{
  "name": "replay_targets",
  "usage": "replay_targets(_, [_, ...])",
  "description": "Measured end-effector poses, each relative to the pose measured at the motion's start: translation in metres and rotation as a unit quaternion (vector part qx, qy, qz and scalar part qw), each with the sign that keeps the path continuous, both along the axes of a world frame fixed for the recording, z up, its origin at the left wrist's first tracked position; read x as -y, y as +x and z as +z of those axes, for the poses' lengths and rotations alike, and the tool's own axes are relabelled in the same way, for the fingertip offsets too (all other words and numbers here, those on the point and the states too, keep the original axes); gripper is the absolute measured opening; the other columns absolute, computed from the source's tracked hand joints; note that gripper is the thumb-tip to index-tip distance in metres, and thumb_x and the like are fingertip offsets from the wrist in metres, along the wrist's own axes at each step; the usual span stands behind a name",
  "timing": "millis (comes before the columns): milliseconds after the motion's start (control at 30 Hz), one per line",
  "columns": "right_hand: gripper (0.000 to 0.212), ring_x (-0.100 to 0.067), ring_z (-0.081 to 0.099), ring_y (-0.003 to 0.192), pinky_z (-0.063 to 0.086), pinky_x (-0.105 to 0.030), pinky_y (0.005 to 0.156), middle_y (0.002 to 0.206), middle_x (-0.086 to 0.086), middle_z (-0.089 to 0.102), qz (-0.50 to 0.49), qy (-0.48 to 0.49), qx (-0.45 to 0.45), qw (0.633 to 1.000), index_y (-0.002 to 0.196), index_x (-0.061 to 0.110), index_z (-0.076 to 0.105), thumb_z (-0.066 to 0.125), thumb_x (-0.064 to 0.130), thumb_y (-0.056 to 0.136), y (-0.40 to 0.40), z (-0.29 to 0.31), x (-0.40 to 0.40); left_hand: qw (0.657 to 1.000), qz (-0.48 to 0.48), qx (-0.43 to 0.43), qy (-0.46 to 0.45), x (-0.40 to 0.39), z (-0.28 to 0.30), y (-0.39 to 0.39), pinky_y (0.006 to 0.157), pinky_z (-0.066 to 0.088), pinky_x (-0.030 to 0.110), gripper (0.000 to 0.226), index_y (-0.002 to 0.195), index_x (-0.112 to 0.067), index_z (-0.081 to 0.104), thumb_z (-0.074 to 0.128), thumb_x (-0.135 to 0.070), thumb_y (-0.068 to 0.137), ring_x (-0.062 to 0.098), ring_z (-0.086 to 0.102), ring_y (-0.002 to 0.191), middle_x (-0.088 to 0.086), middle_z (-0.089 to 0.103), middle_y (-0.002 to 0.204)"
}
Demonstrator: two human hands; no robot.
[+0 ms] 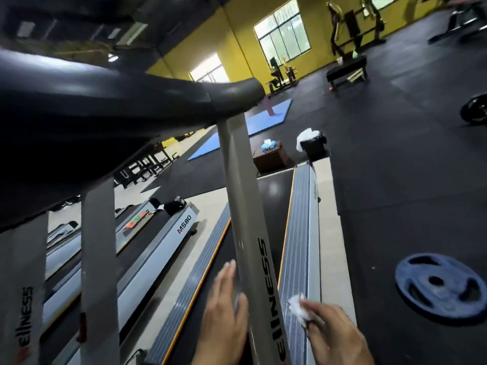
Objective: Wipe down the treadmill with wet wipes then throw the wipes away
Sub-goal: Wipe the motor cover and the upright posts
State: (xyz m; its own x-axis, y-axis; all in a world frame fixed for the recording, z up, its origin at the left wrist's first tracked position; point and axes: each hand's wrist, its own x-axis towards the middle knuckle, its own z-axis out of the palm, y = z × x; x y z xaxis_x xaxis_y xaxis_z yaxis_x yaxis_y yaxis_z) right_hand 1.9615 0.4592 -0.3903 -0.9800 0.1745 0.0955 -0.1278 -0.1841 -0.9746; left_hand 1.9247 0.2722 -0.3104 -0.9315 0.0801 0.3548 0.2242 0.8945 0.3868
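The treadmill's grey upright post, printed with lettering that reads "ELLNESS" down its side, is running from the dark handrail down between the person's two hands. The left hand is lying on the left side of the post, low down, fingers straight and together, flat against it and holding nothing. The right hand is sitting to the right of the post, over the ribbed grey side rail of the treadmill, its fingers curled and pinching a crumpled white wet wipe. The wipe is just beside the post, above the rail; whether it is touching the rail cannot be told. Beyond the far end of the rail a black bin with a white liner is standing on the dark floor, and to the left of the bin a brown wooden box is carrying a blue pack of wipes. To the right of the post, well apart, a blue-grey weight plate is lying flat on the floor.
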Motion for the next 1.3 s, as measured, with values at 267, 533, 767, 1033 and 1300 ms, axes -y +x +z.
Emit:
replay_targets(267, [0.043,0.001,0.066,0.101,0.054,-0.027,0.089,0.105,0.017,0.069,-0.071,0.093,-0.099,0.988,0.103,0.039,0.071,0.062,0.001,0.085,-0.131,0.134,-0.02,0.997,0.015,-0.05,0.065,-0.052,0.147,-0.147,0.125,0.018,0.03,0.057,0.158,-0.026,0.025,0.045,-0.023,0.105,0.012,0.027,0.15,-0.007,0.026,0.16])
replay_targets(533, [0.039,0.012,0.062,0.1,0.044,-0.003,0.085,0.112,0.01,0.069,-0.041,0.035,-0.127,0.99,0.116,0.019,0.072,0.06,-0.005,0.088,-0.275,0.214,-0.034,0.998,0.024,0.062,0.008,-0.079,0.173,-0.238,0.118,0.012,0.015,0.063,0.16,-0.03,0.019,0.049,-0.022,0.105,0.011,0.022,0.152,-0.009,0.022,0.165])
replay_targets(767, [0.036,0.015,0.062,0.094,0.044,-0.003,0.085,0.107,0.01,0.07,-0.012,-0.011,-0.097,0.995,0.115,0.017,0.073,0.059,-0.005,0.089,-0.41,0.232,-0.039,0.991,0.117,-0.005,-0.069,-0.099,0.141,-0.266,0.104,0.048,0.041,0.069,0.149,-0.023,0.044,0.072,-0.015,0.086,0.02,0.05,0.127,-0.007,0.037,0.154])
replay_targets(1033, [0.031,0.005,0.067,0.101,0.05,-0.018,0.098,0.115,-0.003,0.073,-0.044,-0.119,-0.063,0.99,0.117,0.007,0.073,0.064,-0.005,0.089,-0.51,0.25,0.008,0.982,0.187,-0.031,0.0,-0.084,0.139,-0.272,0.111,0.027,0.011,0.096,0.155,-0.055,-0.003,0.064,-0.019,0.096,-0.022,0.01,0.142,-0.038,-0.003,0.161])
replay_targets(1300, [0.039,-0.017,0.064,0.115,0.048,-0.032,0.103,0.12,-0.001,0.07,-0.022,-0.002,-0.278,0.96,0.118,0.01,0.073,0.071,-0.006,0.083,-0.429,0.212,0.024,0.981,0.19,-0.04,-0.015,-0.081,0.129,-0.277,0.115,0.015,0.006,0.084,0.162,-0.031,0.01,0.06,-0.023,0.094,-0.001,0.017,0.151,-0.015,0.012,0.168])
